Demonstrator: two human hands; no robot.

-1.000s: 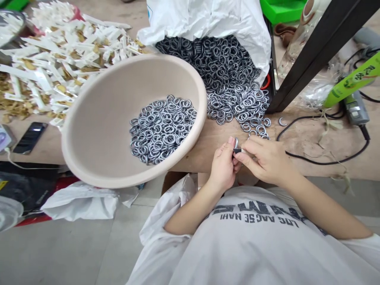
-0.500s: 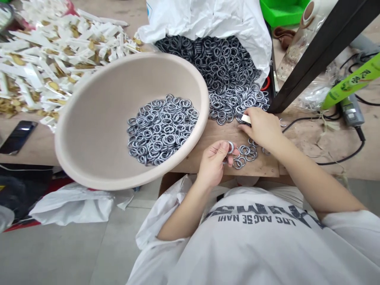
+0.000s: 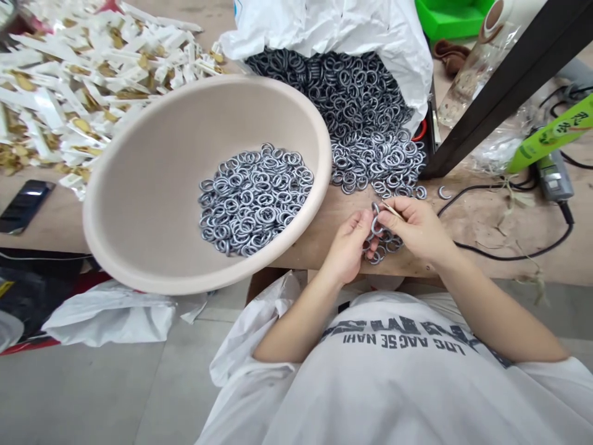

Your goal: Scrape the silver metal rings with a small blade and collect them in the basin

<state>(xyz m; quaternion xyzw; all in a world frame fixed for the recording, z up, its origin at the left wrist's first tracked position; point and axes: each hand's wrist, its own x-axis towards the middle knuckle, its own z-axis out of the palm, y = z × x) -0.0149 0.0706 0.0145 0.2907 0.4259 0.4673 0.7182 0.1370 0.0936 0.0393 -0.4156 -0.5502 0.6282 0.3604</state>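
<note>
My left hand (image 3: 351, 244) is closed on a grey metal ring (image 3: 377, 225), pinched between thumb and fingers. Right beside it, my right hand (image 3: 414, 227) grips a thin, pale, flat-looking tool (image 3: 393, 211); its tip is at the ring and its exact kind does not show. Loose rings (image 3: 384, 248) lie on the table below both hands, partly hidden by the fingers. To the left stands a large beige basin (image 3: 152, 161) with a heap of similar rings (image 3: 254, 201) in it. A bigger heap of rings (image 3: 370, 157) spills from a white sack (image 3: 333, 28) behind my hands.
White and brown pieces (image 3: 60, 93) are piled at the back left, near a phone (image 3: 26, 206). On the right are a dark post (image 3: 500, 86), a green tube (image 3: 551, 136), a black cable (image 3: 504, 258) and a plastic roll (image 3: 477, 68). A green bin (image 3: 454, 18) sits behind.
My right hand has come from the ring heap toward my body and now meets my left hand at the ring. My left hand has shifted slightly right.
</note>
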